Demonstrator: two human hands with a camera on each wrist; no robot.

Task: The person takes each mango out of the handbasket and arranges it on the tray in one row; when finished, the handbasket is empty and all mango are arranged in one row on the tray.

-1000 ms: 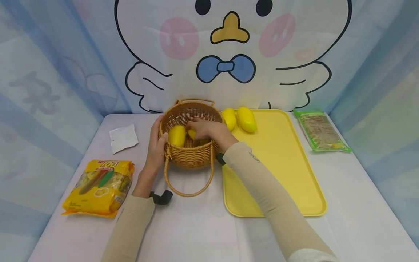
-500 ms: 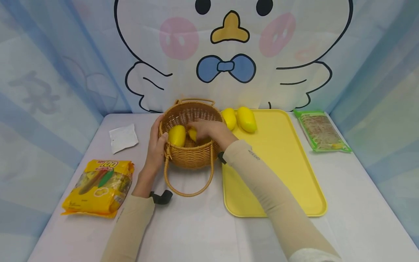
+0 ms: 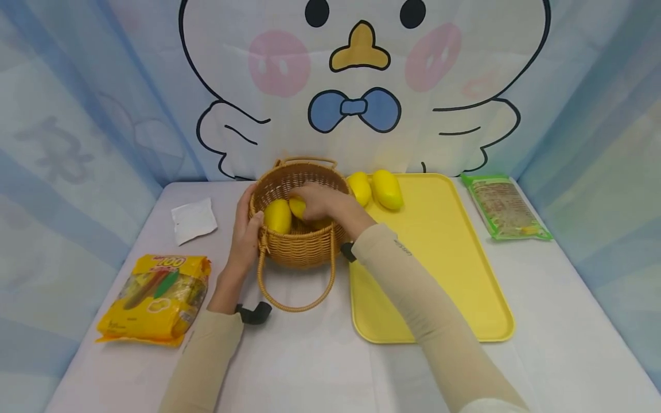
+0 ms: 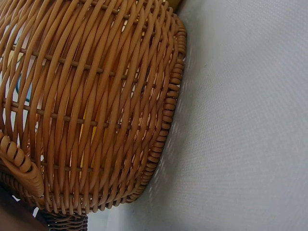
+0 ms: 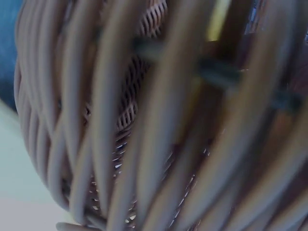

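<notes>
A round wicker basket [image 3: 304, 251] stands at the back of the table, its front handle hanging down. My left hand [image 3: 244, 240] grips its left side, thumb at the rim. Inside, a yellow mango [image 3: 277, 217] lies at the left. My right hand [image 3: 321, 202] reaches in over the right rim and grips a second mango [image 3: 297, 207], mostly hidden under the fingers and close beside the first. In the left wrist view the basket's woven wall [image 4: 96, 106] fills the left half. The right wrist view shows blurred weave [image 5: 154, 120] up close.
Two more mangoes [image 3: 387, 190] [image 3: 360, 188] lie at the back left of a yellow tray [image 3: 439, 275]. A green-edged packet [image 3: 506, 207] lies right of it. At the left are a white packet [image 3: 194, 221] and a yellow snack bag [image 3: 157, 299]. A printed curtain [image 3: 356, 146] stands behind.
My right hand has shifted slightly left inside the basket, bringing its mango up beside the other one. The left hand keeps its hold on the basket.
</notes>
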